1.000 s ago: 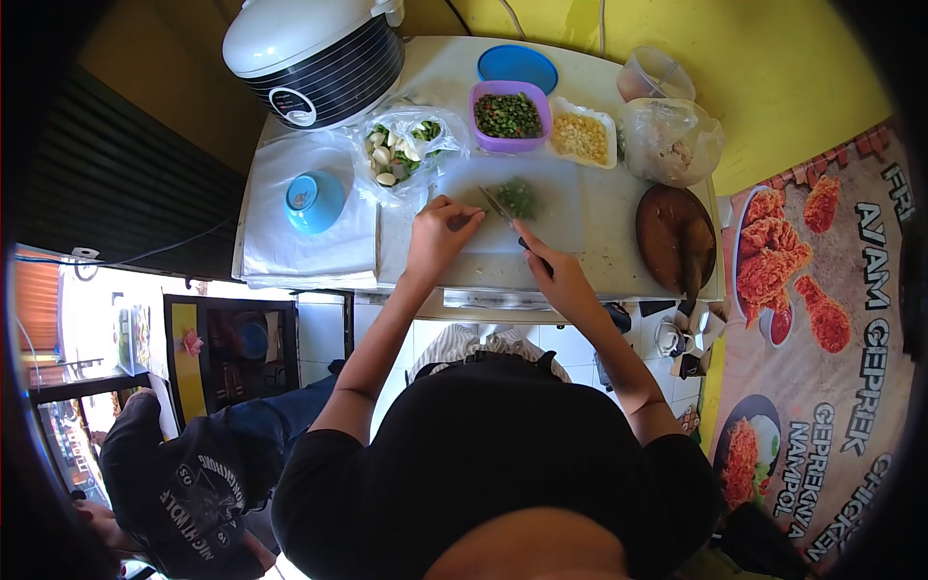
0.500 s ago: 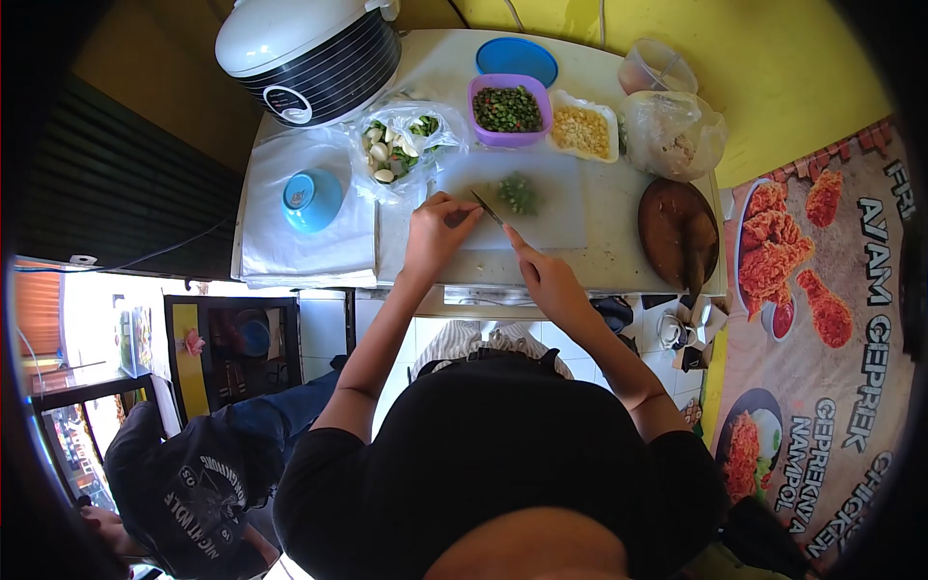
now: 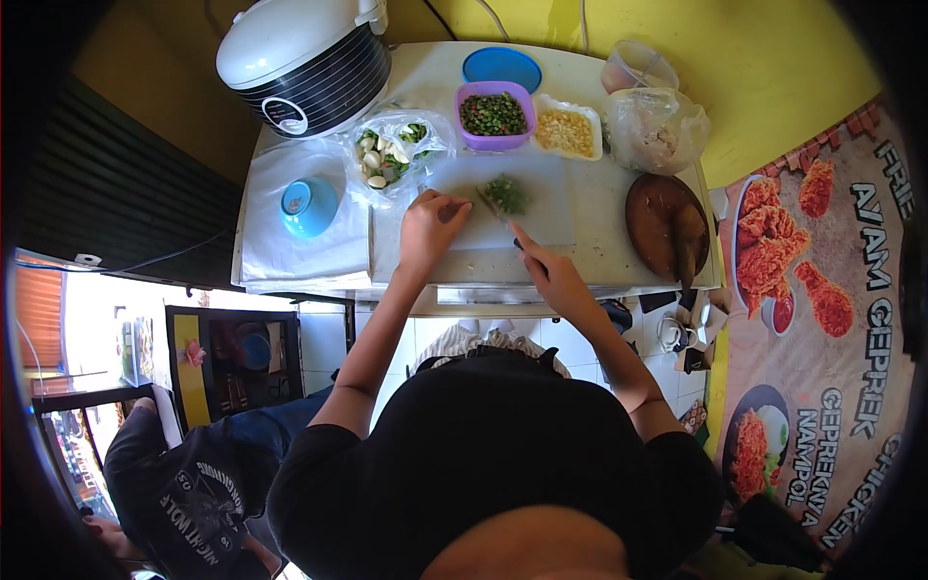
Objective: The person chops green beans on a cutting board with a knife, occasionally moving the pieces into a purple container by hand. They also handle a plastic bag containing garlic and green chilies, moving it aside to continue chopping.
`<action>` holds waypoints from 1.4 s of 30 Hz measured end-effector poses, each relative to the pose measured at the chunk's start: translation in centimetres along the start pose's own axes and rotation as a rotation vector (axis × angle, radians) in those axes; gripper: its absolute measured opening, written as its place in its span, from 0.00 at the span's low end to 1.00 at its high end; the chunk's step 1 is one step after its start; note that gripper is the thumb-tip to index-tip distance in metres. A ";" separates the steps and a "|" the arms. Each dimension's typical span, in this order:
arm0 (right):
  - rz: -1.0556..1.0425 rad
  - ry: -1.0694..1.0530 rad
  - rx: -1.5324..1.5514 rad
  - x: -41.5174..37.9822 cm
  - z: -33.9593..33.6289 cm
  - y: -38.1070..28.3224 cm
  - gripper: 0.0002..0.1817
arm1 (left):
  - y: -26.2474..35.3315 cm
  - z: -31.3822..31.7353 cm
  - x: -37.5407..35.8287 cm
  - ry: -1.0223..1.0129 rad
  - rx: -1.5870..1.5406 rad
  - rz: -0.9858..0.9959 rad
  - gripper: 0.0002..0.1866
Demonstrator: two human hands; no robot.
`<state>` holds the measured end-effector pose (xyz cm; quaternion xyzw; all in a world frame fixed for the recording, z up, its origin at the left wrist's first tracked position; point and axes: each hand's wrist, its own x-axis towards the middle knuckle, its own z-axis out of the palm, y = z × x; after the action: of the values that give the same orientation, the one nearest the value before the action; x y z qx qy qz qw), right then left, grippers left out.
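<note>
My right hand (image 3: 553,275) is closed around the dark handle of a small knife (image 3: 495,209). Its blade, slightly blurred, points away from me and to the left, at the near-left edge of a small heap of chopped greens (image 3: 509,191). The heap lies on a pale, flat cutting board (image 3: 551,220). Left of the blade, my left hand (image 3: 432,230) rests at the board's edge with fingers pinched together; whatever they hold is too small or hidden to make out. Beyond it sits an open plastic bag (image 3: 387,155) with peeled garlic or shallots and green pieces.
Behind the board stand a purple tub (image 3: 495,141) of chopped greens and a white tray (image 3: 568,152) of yellow bits. A blue bowl (image 3: 311,208) lies upturned at left; a stone mortar (image 3: 652,232) is at right. A rice cooker (image 3: 309,77) fills the back left. Another person (image 3: 198,493) is at lower left.
The knife blade has swung from beside my left fingertips to the greens, which look blurred and slightly shifted. My left hand still pinches. The whole view has shifted a little.
</note>
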<state>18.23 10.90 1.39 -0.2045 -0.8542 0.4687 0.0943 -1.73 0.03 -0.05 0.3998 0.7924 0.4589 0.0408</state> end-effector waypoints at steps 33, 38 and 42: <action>0.301 0.053 0.480 0.3 -1.7 0.6 0.25 | 1.9 2.6 5.3 -0.499 -0.091 0.217 0.27; 0.294 0.028 0.457 0.4 -2.0 0.4 0.25 | 1.4 3.0 5.1 -0.509 -0.149 0.258 0.22; 0.270 0.014 0.439 0.5 -2.2 0.4 0.26 | 1.1 3.3 4.6 -0.467 -0.216 0.241 0.18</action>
<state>18.68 12.96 2.26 -0.2946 -0.6963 0.6498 0.0789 -2.79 5.69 0.31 0.5794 0.6549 0.4374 0.2099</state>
